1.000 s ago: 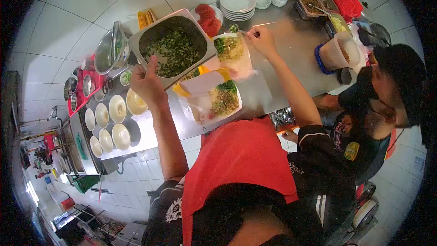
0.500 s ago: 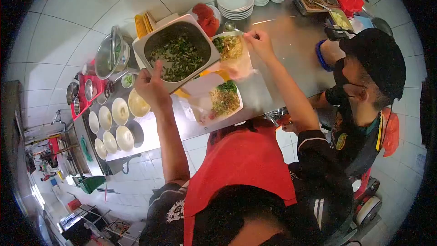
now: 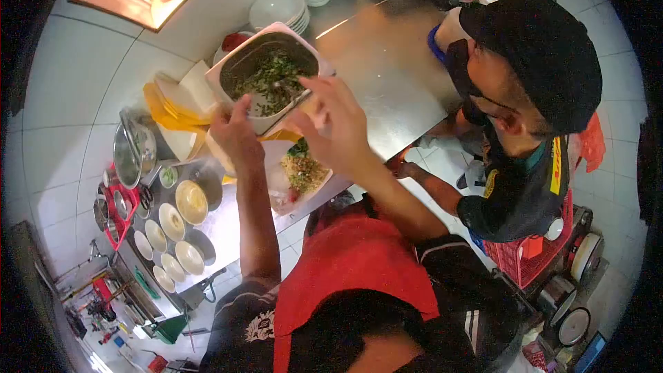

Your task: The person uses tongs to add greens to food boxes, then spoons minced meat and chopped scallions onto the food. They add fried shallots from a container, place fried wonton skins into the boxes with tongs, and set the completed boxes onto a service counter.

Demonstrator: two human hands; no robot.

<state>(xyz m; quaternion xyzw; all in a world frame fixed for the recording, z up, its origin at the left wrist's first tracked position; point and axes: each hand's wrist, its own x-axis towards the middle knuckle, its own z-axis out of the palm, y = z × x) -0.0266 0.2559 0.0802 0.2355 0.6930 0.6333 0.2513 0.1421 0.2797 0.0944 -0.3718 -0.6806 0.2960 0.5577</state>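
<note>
My left hand (image 3: 238,138) grips the near left side of a tilted rectangular metal pan (image 3: 239,62) with its thumb over the rim. Chopped green herbs (image 3: 276,76) lie inside the pan. At the pan's right rim is my right hand (image 3: 342,124), somewhat blurred, its fingers pinched on a spoon (image 3: 279,86) whose bowl dips into the herbs. Below the pan, a portion of noodles (image 3: 304,174) with greens and brown topping sits on paper at the counter edge. The other noodle portion is hidden behind the pan and my right hand.
Several pale bowls (image 3: 191,202) stand on the left of the steel counter (image 3: 394,90), near a metal mixing bowl (image 3: 126,159). Yellow-edged paper sheets (image 3: 166,107) lie behind. Stacked white plates (image 3: 273,10) are at the wall. A co-worker (image 3: 532,62) in a black cap stands at right.
My right hand has moved left from over the far noodles to the pan, bringing the spoon into the herbs. The camera view has shifted, and the co-worker's posture has changed slightly.
</note>
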